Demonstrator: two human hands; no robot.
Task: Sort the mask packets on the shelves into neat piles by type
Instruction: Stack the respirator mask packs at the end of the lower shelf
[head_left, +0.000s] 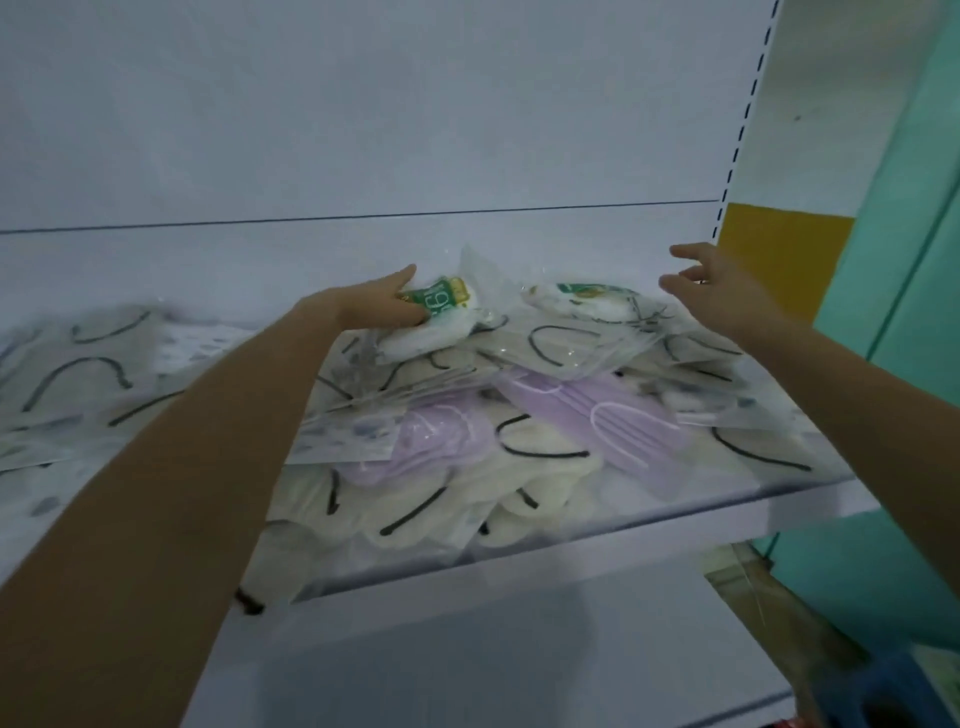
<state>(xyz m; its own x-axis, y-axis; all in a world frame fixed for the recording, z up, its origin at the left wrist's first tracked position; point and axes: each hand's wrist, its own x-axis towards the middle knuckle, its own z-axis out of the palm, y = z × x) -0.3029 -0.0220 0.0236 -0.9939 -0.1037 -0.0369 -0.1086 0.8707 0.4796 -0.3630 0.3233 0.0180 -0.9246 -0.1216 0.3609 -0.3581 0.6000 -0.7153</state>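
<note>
1. Left hand (384, 306): fingers curled round a white green-label packet (441, 312), thumb on top. The packet sits tilted at the top rear of the heap.
2. Right hand (719, 291): fingers spread and relaxed, holding nothing. It hovers over the right rear of the heap, clear of the packets.
3. Second green-label packet (587, 301): lies on top of the heap, between the two hands.
4. Beneath these: cream mask packets (550, 348) in clear wrap with black ear loops, jumbled and overlapping. Lilac mask packets (623, 421) lie mid-heap.
5. Left of the left forearm: a flatter spread of left packets (78, 374) with black loops, blurred; type not readable.
6. Everything rests on a white shelf (597, 545); cream packets reach its front edge.
7. Behind: white back panel (363, 130). At right: slotted upright (748, 104), then teal wall (914, 260).
</note>
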